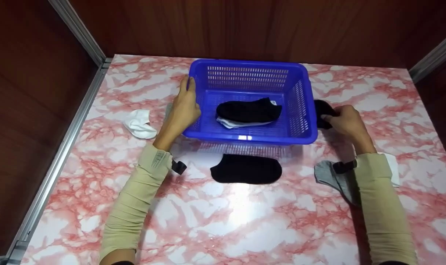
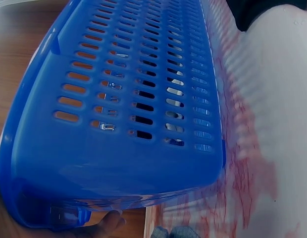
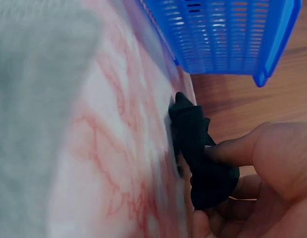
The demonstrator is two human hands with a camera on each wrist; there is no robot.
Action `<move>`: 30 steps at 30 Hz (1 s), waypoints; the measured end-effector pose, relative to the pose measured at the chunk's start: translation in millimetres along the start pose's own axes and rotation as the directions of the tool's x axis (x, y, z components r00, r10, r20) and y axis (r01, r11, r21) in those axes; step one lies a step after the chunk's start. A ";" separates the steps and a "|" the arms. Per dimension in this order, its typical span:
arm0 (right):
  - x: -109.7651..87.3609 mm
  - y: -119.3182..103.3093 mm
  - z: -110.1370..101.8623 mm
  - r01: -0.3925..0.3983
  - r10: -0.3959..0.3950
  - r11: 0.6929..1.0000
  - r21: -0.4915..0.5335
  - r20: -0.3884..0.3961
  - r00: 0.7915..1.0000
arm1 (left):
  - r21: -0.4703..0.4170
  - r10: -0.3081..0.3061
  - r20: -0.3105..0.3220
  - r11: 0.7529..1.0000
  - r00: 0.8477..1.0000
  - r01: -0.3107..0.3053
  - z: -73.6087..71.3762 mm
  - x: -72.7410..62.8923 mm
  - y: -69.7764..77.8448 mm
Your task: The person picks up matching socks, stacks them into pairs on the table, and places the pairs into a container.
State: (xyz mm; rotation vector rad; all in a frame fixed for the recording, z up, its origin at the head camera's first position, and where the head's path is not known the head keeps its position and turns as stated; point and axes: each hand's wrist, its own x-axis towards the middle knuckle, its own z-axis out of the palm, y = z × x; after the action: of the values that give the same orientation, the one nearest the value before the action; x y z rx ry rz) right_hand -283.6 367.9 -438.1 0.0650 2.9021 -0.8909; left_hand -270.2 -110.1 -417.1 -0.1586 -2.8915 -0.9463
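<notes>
My left hand (image 1: 184,108) grips the left rim of a blue plastic basket (image 1: 250,140). Inside the basket, a black ankle sock (image 1: 248,110) lies on top of a white one (image 1: 232,123). Just beyond the basket's right side, my right hand (image 1: 349,123) pinches a crumpled black sock (image 3: 190,129) between thumb and fingers, close to the table. Flat in front of the basket is another black sock (image 1: 246,169). In the left wrist view the slotted basket wall (image 2: 158,158) fills most of the picture.
A white sock (image 1: 140,125) lies left of the basket, and a bit of grey fabric (image 1: 168,109) shows behind my left hand. Near my right forearm are a grey sock (image 1: 327,175) and a partly hidden white item (image 1: 394,169). Brown panels (image 1: 245,29) border the marbled table (image 1: 223,228).
</notes>
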 end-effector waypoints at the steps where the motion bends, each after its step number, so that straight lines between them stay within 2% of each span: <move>1: -0.6 -0.3 -0.9 0.003 -0.003 1.000 -0.002 -0.004 1.000 | 0.001 0.001 -0.001 1.000 1.000 -0.001 0.3 0.1 -0.3; 9: -6.4 -7.4 -12.1 -0.019 0.019 1.000 0.018 -0.017 1.000 | 0.001 0.007 -0.001 1.000 1.000 -0.007 0.8 1.0 -1.6; 16: -16.8 -20.6 -24.4 -0.009 0.012 0.999 0.035 -0.091 0.996 | 0.002 0.009 0.001 1.000 1.000 -0.009 0.1 0.8 -1.3; 30: -57.2 -54.8 -40.2 0.059 -0.051 0.997 0.044 -0.181 0.982 | 0.016 0.028 -0.019 0.999 0.999 -0.027 0.5 -0.6 -0.3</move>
State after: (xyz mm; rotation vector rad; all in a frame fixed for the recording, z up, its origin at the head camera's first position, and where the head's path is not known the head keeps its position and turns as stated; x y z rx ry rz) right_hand -234.2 344.6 -368.1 0.0731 3.0619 -1.0155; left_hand -269.7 -110.2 -417.8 -0.1863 -2.8706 -0.9148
